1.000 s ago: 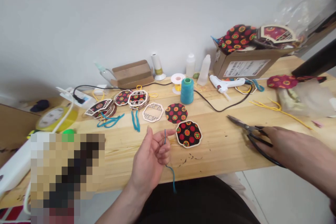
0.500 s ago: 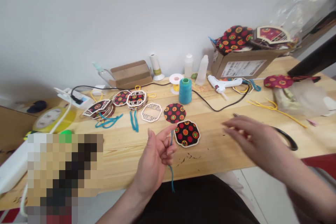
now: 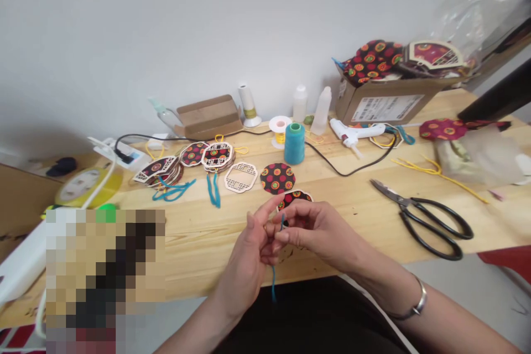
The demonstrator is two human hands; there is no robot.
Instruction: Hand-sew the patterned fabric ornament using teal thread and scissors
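Note:
A short blue thread hangs down from between my two hands at the table's front edge. My left hand is curled around the thread, its index finger pointing up and forward. The fingertips of my right hand pinch the thread's upper end against the left fingers. Behind them lies a flower-patterned piece with a pale wooden rim, partly hidden by my right hand. A round flower-patterned fabric disc and a cut-out wooden frame rest just beyond. Black-handled scissors lie to the right, slightly apart at the blades.
A teal thread cone stands behind the disc. Farther back are a white glue gun, plastic bottles and a cardboard box of fabric pieces. Finished ornaments with blue tassels and yellow tape sit to the left.
My right hand has moved left, from over the scissors to my left hand, and now pinches the blue thread. The scissors have come into full view. My left hand has stayed nearly in place.

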